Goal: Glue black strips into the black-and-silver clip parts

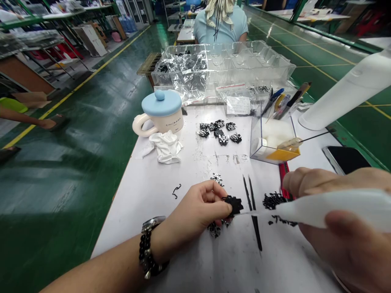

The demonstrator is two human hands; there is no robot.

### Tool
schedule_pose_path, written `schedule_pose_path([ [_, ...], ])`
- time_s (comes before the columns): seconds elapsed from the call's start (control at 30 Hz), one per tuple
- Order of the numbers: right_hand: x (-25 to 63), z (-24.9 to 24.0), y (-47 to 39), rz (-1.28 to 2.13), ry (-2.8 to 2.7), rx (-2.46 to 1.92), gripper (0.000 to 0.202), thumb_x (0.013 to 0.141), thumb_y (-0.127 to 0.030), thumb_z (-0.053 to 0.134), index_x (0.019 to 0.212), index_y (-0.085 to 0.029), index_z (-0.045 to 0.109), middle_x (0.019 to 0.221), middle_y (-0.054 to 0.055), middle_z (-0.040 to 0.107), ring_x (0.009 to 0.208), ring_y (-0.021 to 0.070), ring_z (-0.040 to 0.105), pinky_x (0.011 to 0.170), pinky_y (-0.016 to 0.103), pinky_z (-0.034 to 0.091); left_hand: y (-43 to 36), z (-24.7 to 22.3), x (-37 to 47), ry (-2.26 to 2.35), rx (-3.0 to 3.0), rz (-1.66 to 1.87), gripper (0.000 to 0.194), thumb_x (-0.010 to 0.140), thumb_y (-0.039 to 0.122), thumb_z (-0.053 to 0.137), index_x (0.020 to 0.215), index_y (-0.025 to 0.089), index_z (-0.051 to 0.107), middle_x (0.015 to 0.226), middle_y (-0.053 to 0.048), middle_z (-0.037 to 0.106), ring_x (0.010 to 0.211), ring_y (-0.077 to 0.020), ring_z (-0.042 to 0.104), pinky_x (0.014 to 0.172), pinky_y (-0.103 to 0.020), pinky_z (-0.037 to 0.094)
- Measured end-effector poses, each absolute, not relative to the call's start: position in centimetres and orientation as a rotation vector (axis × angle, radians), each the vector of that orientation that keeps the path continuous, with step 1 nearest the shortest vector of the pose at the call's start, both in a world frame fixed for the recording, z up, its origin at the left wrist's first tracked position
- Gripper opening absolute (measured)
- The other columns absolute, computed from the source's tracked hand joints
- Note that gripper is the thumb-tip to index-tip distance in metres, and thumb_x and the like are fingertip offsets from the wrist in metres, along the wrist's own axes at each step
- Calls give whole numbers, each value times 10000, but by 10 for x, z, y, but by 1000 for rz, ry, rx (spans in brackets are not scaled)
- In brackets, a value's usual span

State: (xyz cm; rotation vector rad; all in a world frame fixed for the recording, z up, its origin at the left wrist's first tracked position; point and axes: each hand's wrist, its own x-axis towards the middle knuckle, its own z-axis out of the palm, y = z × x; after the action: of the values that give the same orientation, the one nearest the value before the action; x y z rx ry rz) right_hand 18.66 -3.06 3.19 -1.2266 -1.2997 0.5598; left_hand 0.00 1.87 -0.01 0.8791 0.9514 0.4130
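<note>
Between the thumb and fingers of my left hand [201, 205] is a small black plastic part [233, 205]. My right hand [330, 236], blurred, grips a translucent squeeze bottle [336, 207] whose thin nozzle points left and reaches the lower edge of the black part. Black tweezers [253, 215] lie just under that nozzle on the white tabletop [137, 203]. Beneath and behind my left hand are more small black-and-silver pieces [214, 230], partly hidden. A pile of tiny black pieces [273, 200] sits beside my right hand.
Farther back lie several assembled black-and-silver parts [223, 139]. A lidded mug [166, 118] and crumpled tissue [166, 147] stand left; a clear pen box [271, 138], phone [348, 159] and white cylinder [345, 89] are right. Plastic trays [247, 61] line the back, before a seated person [221, 26].
</note>
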Motion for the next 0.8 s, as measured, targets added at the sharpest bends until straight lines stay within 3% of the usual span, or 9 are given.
schedule_pose_path([
  [0.17,200,15,-1,278,-1198,-1170,215,764,-326,677,789,-224,490,704,-10,486,576,132,467,504,288,406,19,0,0,949,878,423,156,656,156,614,758,167,498,577,28,602,483,-65,484,488,-200,382],
  [0.27,205,-2,19,371,-1466,-1351,242,742,-255,676,725,-214,439,671,-32,434,575,110,446,506,252,370,18,0,2,952,867,434,164,645,154,618,749,169,492,569,30,597,486,-68,490,483,-198,375],
  [0.47,193,-23,37,365,-1752,-1602,266,726,-252,667,840,-211,430,708,-30,551,533,118,517,492,244,367,15,2,4,963,859,460,174,627,163,627,743,169,498,554,30,588,483,-74,486,477,-201,359],
  [0.6,207,-6,25,58,-1709,-1604,308,712,-342,700,862,-215,464,706,-18,506,553,123,471,504,257,353,16,3,3,952,867,447,167,624,160,613,746,166,499,569,18,610,476,-72,483,474,-203,353],
  [0.73,245,12,15,-364,-1409,-1589,407,691,-291,732,1021,-223,503,1033,68,536,637,124,478,563,287,385,16,3,2,951,887,437,165,639,160,605,762,166,495,574,27,604,488,-71,491,488,-205,367],
  [0.8,259,12,19,-356,-1429,-1677,289,742,-276,692,1007,-234,582,978,51,616,633,134,541,562,279,411,17,2,2,950,889,424,160,651,164,606,766,164,494,576,30,599,499,-72,496,494,-208,374],
])
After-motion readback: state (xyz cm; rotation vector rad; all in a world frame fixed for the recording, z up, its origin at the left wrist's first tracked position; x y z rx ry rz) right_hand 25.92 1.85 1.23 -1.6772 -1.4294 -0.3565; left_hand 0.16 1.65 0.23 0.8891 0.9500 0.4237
